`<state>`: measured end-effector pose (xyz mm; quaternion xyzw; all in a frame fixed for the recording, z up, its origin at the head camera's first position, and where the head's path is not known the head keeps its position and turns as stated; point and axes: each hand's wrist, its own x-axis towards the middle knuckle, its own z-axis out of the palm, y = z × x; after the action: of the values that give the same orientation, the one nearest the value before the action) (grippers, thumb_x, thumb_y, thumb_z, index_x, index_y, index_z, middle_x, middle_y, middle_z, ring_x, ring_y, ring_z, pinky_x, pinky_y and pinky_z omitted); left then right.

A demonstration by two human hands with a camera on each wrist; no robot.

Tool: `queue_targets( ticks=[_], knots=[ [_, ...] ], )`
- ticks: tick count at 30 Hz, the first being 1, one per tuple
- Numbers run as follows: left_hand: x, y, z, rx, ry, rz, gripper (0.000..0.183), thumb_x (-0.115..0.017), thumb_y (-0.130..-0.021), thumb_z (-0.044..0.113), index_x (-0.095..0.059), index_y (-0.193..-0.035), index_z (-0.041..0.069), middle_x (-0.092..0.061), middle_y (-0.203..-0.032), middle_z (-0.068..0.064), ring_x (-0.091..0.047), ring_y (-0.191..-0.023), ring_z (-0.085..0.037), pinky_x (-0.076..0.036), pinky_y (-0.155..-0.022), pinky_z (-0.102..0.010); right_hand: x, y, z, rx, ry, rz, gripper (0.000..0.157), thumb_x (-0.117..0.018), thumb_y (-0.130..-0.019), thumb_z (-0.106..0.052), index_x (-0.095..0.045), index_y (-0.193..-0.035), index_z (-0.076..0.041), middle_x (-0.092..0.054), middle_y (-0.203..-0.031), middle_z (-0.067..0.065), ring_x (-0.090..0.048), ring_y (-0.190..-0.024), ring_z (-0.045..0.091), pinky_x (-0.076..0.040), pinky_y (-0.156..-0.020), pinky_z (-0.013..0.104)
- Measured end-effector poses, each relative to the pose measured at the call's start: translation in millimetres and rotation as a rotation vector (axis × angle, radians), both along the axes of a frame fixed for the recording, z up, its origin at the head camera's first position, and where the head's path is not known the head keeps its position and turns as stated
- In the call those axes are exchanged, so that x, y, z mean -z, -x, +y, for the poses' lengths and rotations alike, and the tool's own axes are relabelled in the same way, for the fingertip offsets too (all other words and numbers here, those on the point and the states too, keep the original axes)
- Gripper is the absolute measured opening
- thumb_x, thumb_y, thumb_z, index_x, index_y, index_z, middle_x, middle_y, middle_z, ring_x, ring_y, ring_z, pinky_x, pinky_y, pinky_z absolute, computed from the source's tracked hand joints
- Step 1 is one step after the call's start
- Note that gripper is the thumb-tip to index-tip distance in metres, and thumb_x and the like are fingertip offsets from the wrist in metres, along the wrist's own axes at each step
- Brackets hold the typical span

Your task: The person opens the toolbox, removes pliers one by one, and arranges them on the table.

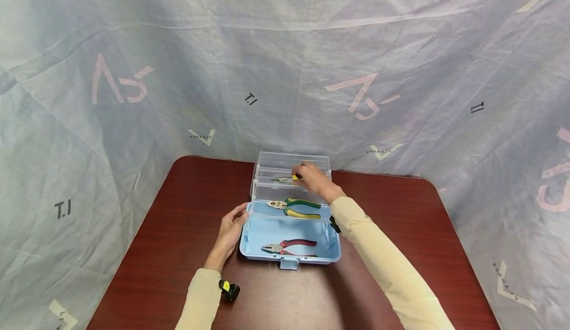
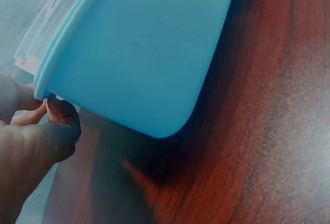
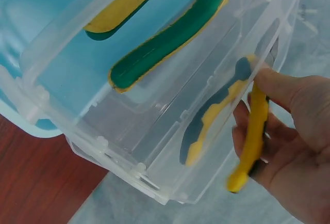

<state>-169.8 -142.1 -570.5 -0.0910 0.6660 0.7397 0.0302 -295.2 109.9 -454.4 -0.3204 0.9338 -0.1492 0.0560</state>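
A light blue toolbox (image 1: 267,228) stands unfolded, with clear plastic trays (image 1: 269,190) stepped up behind it. My left hand (image 1: 231,228) is at its left side; in the left wrist view, thumb and fingers pinch the rim (image 2: 44,82). Over the rear tray, my right hand (image 1: 313,177) grips pliers by a yellow-and-black handle (image 3: 256,131); their slim grey nose (image 1: 281,179) points left. A blue-grey and yellow handle (image 3: 214,115) shows through clear plastic; whether it belongs to the same pliers I cannot tell. Green-and-yellow pliers (image 1: 304,203) lie in the front tray.
Red-handled pliers (image 1: 299,243) lie in the toolbox's bottom, near the front latch (image 1: 289,264). The box rests on a dark red wooden table (image 1: 387,216). Grey printed cloth (image 1: 285,72) hangs behind and on both sides of the table.
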Motion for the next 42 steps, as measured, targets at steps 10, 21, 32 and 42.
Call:
queue_targets(
  ticks=[10,21,32,42],
  knots=[
    [-3.6,-0.1,0,0.031,0.018,-0.018,0.038,-0.051,-0.098,0.008,-0.05,-0.136,0.003,-0.044,-0.134,-0.018,-0.045,-0.118,-0.025,-0.043,-0.086,-0.018,0.2,-8.6,17,0.003,0.208,0.027,0.022,-0.061,-0.092,-0.004,-0.058,-0.113,-0.001,-0.063,-0.098,0.01,-0.061,-0.083,0.019,-0.052,-0.07,0.033],
    [12.4,2.2,-1,-0.002,0.037,-0.007,0.037,-0.053,-0.098,0.014,-0.053,-0.134,0.009,-0.046,-0.135,-0.014,-0.047,-0.118,-0.024,-0.043,-0.084,-0.015,-1.7,-6.2,49,0.083,0.379,0.127,0.028,-0.062,-0.092,-0.008,-0.062,-0.119,-0.004,-0.064,-0.107,0.011,-0.061,-0.084,0.02,-0.051,-0.069,0.036],
    [12.7,3.4,-1,-0.011,0.027,-0.004,0.036,-0.053,-0.098,0.013,-0.053,-0.134,0.008,-0.048,-0.132,-0.014,-0.048,-0.115,-0.024,-0.044,-0.084,-0.015,-10.7,-8.8,75,0.275,0.619,0.139,0.037,-0.065,-0.091,-0.018,-0.061,-0.127,-0.007,-0.063,-0.116,0.013,-0.064,-0.094,0.024,-0.054,-0.077,0.039],
    [10.6,3.1,-1,-0.007,0.029,0.005,0.036,-0.052,-0.098,0.013,-0.053,-0.134,0.009,-0.047,-0.132,-0.014,-0.048,-0.115,-0.023,-0.044,-0.083,-0.016,-4.9,-22.5,112,0.446,0.741,-0.081,0.047,-0.065,-0.091,-0.028,-0.055,-0.134,-0.012,-0.065,-0.115,0.014,-0.064,-0.099,0.025,-0.052,-0.071,0.024]
  ],
)
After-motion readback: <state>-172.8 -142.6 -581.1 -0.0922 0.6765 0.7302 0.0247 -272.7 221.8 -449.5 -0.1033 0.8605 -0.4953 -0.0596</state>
